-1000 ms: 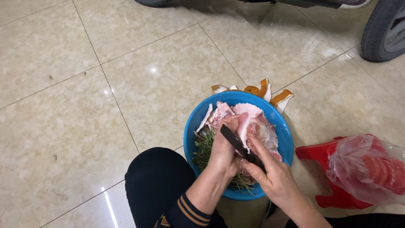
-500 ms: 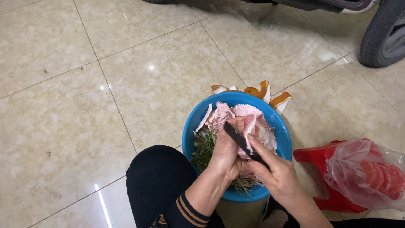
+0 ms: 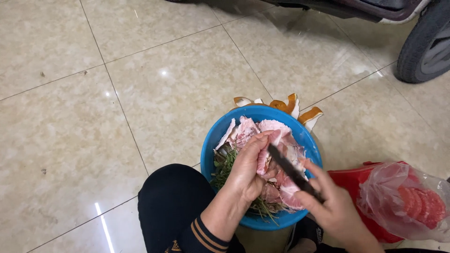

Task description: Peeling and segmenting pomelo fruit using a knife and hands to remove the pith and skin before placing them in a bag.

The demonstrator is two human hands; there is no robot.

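A round blue bowl [image 3: 213, 145] sits on the tiled floor in front of my knee. It holds pink fleshy pieces with white pith [image 3: 248, 131] and some green stems [image 3: 225, 164]. My left hand [image 3: 246, 171] is over the bowl, fingers closed on one pink piece [image 3: 265, 159]. My right hand [image 3: 335, 211] grips a dark knife [image 3: 290, 169], whose blade slants up-left against that held piece.
Orange-and-white peel pieces [image 3: 290, 105] lie just behind the bowl. A clear plastic bag with red slices [image 3: 412, 201] rests on a red stool [image 3: 349, 180] at the right. A black wheel [image 3: 424, 44] stands at the top right. Beige floor tiles [image 3: 93, 117] spread to the left.
The knife blade has shifted slightly along the held piece, and my right hand has moved a little to the right. The bowl has stayed in place.
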